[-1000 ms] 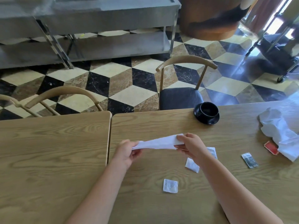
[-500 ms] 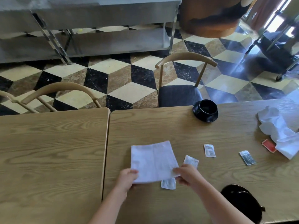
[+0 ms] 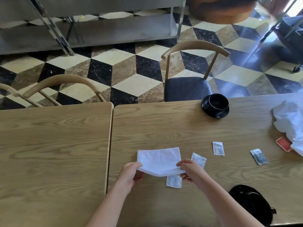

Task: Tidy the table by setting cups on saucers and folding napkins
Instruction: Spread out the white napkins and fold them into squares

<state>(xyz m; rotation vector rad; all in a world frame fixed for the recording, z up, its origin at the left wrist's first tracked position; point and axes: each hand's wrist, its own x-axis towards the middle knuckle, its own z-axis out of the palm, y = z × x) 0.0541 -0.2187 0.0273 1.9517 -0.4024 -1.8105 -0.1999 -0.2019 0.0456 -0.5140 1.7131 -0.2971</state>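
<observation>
A white napkin (image 3: pixel 159 159) lies near the front of the right wooden table (image 3: pixel 164 128), its near edge lifted. My left hand (image 3: pixel 130 173) pinches its near left corner and my right hand (image 3: pixel 191 169) pinches its near right corner. A black cup (image 3: pixel 218 102) stands on a black saucer (image 3: pixel 214 113) at the table's far edge. Another black cup on a saucer (image 3: pixel 250 203) shows at the near right, partly behind my right arm. A crumpled white napkin (image 3: pixel 290 123) lies at the far right.
Several small sachets lie around the napkin: white ones (image 3: pixel 173 181) (image 3: pixel 198 159) (image 3: pixel 218 148) and a dark one (image 3: pixel 259 156). A red packet (image 3: pixel 283 143) pokes from under the crumpled napkin. A second table (image 3: pixel 54 145) adjoins on the left. Chairs (image 3: pixel 188 86) stand beyond.
The napkin went from held stretched in the air to laid flat on the table. Now its near edge is lifted and brought forward, so it looks shorter.
</observation>
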